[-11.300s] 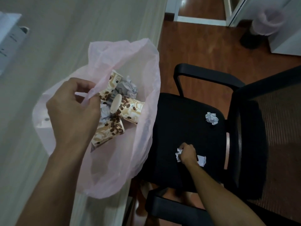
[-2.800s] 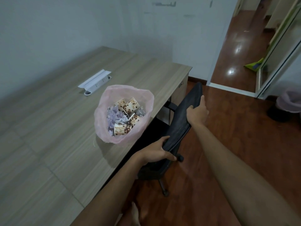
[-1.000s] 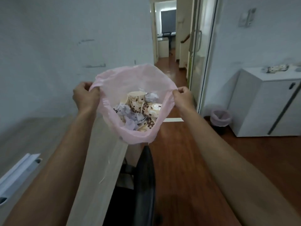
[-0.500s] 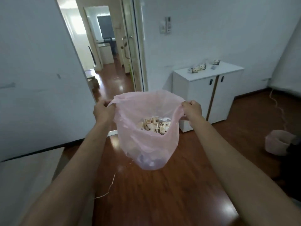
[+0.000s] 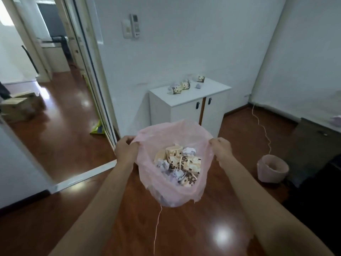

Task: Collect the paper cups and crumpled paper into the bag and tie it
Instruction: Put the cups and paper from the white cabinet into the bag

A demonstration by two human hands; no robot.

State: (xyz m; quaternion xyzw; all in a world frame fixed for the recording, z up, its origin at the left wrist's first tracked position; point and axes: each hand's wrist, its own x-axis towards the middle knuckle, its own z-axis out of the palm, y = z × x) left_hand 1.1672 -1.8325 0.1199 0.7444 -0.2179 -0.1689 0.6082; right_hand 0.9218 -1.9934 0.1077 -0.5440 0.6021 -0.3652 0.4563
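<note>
We hold the pink bag (image 5: 173, 193) up in the air over the wooden floor (image 5: 203, 228), with our left hand (image 5: 126, 151) pinching one side of its rim and our right hand (image 5: 220, 149) pinching the other, so the mouth stays wide open. Inside lie several paper cups (image 5: 181, 160) with a coffee-bean print and wads of crumpled paper (image 5: 189, 150), and the load sags the thin film well below our fists. The work is not finished, we judge, because more cups (image 5: 181, 86) and a paper ball (image 5: 198, 86) sit on top of the white cabinet (image 5: 186, 109) ahead of us, well apart from the bag. The main risk is the film itself — the lower edge looks ragged and a thin strand (image 5: 156, 228) hangs from it toward the floor, so a tear could spread under the weight and spill the contents. To reach the cabinet's cups we must free one hand, and then the mouth would likely collapse or tip to one side; a cup near the top could roll out. If we pull the rim apart too hard, the pinched plastic may stretch and slip from our fingers. A small bin (image 5: 272, 169) lined with similar pink film stands on the floor to the right, near our path — easy to knock if we step without looking. Tying now would leave those cups behind.
</note>
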